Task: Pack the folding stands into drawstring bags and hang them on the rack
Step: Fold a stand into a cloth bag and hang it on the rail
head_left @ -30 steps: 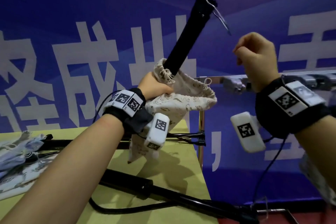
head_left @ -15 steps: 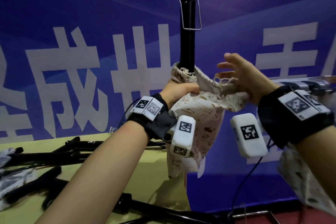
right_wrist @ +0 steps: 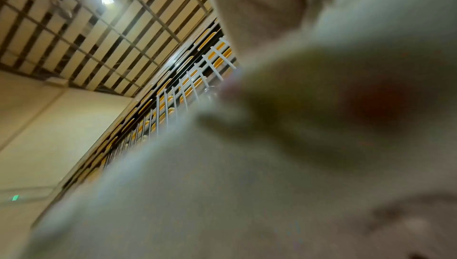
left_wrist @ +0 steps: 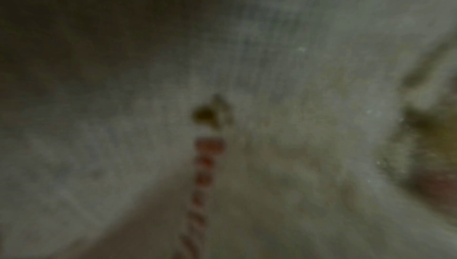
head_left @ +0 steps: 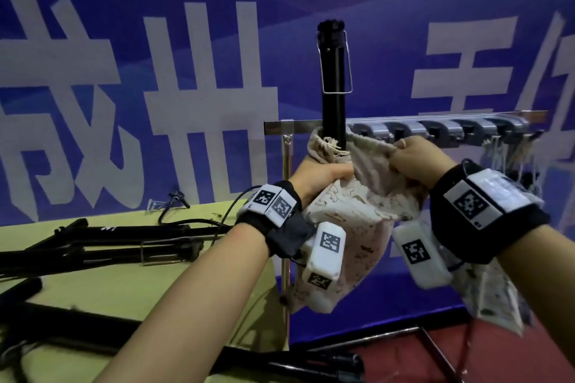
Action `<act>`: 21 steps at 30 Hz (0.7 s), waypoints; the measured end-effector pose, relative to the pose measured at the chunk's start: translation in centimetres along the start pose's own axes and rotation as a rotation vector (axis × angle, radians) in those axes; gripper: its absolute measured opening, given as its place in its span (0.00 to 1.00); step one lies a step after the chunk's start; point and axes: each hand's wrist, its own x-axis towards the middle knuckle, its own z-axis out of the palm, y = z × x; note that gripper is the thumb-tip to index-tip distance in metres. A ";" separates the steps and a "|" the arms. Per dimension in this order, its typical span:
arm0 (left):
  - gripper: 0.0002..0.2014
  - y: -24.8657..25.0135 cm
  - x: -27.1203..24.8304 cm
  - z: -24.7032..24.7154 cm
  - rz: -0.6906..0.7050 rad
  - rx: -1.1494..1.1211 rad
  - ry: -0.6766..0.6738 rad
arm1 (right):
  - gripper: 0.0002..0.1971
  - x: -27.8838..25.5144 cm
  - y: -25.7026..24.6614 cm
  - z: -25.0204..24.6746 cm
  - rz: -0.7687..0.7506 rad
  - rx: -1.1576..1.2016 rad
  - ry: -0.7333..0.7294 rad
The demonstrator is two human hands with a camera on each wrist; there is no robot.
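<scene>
Head view shows the left hand [head_left: 320,179] with its grip clenched around the neck of a cream drawstring bag [head_left: 357,214], fingers curled into the gathered cloth just below the mouth. A black folding stand [head_left: 333,84] rises upright out of the bag mouth directly above that grip, a thin wire loop hanging along its upper part. The right hand [head_left: 417,162] grasps the opposite edge of the bag mouth, its fingers bunched into the fabric, so the opening is stretched between the two grips. The bag body hangs down below both hands.

Behind and just above the right grip runs the metal rack [head_left: 404,123], a horizontal bar with a row of grey hooks; further right along it, frayed cords of other cloth bags [head_left: 510,152] hang down. Below and left of the left grip lies the yellow-green tabletop [head_left: 130,283], carrying several more black stands [head_left: 102,246].

Left wrist view is filled with blurred pale cloth and a reddish twisted cord [left_wrist: 200,191]. Right wrist view shows blurred cloth close up and a slatted ceiling [right_wrist: 86,34].
</scene>
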 end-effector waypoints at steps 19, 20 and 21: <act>0.25 -9.3 -0.2 1.3 -0.180 0.116 -0.246 | 0.08 -0.4 0.6 7.5 0.032 0.366 -0.147; 0.21 -9.6 -0.4 1.3 -0.170 0.123 -0.239 | 0.08 -0.4 1.0 8.1 0.044 0.352 -0.123; 0.18 -10.1 -0.4 1.2 -0.157 0.137 -0.228 | 0.09 -0.4 1.2 8.5 0.054 0.344 -0.103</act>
